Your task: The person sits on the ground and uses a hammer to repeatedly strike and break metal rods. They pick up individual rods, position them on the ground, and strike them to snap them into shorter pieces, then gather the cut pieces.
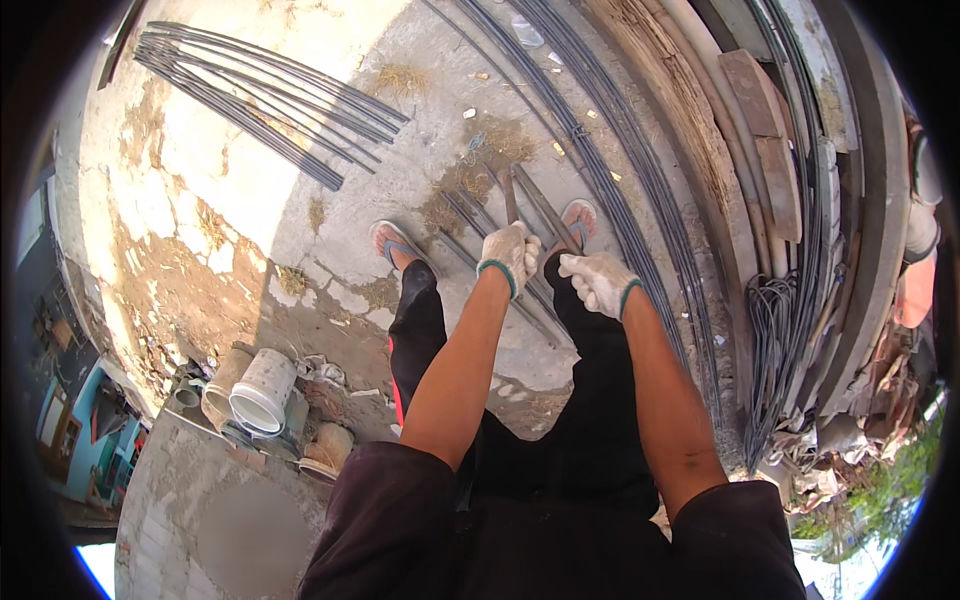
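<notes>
My left hand point(509, 258), in a white work glove with a green cuff, is closed around a rusty brown bar point(509, 195). The bar reaches away from me past the fist. Just to the right, my gloved right hand point(600, 284) is closed at the near end of a grey metal bar point(546, 208), which slants away to the left. The far ends of both bars come close together; whether they touch I cannot tell. Beneath and left of my hands, several short dark metal rods point(530, 318) lie on the concrete between my feet, partly hidden by the left glove.
Long steel rods point(610, 190) run along the right, beside wooden beams point(690, 120) and coiled dark rods point(775, 320). A bundle of bent rods point(270, 100) lies at far left. White buckets point(262, 392) stand at lower left. My sandalled feet flank the short rods.
</notes>
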A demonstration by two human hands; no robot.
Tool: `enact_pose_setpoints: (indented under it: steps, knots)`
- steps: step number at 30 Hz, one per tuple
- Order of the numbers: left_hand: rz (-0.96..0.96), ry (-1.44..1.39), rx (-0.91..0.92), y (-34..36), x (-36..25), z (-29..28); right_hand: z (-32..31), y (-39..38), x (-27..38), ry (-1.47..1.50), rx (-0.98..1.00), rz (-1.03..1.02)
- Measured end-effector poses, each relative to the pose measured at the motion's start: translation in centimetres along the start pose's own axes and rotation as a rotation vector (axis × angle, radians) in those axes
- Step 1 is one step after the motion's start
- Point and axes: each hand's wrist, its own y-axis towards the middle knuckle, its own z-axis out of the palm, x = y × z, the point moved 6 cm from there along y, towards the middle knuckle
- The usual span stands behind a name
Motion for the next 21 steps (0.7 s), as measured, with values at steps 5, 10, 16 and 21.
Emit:
enact_pose_setpoints:
  steps: [5,10,16,21]
  knots:
    - [0.372,0.426,-0.116,-1.4,-0.8,0.1,-12.5,-9.3,-5.7,-0.297,-0.605,-0.232]
    - [1.069,0.946,-0.135,-1.9,-1.0,-3.6,-14.8,-15.4,-27.7,0.303,-1.025,-0.075]
    - [1.384,1.536,0.114,-4.1,-0.3,-4.8,-6.2,-13.1,-47.7,0.281,-1.096,0.086]
    - [1.681,0.96,-0.159,-4.8,-6.3,-4.7,-0.8,-9.0,-39.5,-0.678,-1.074,0.005]
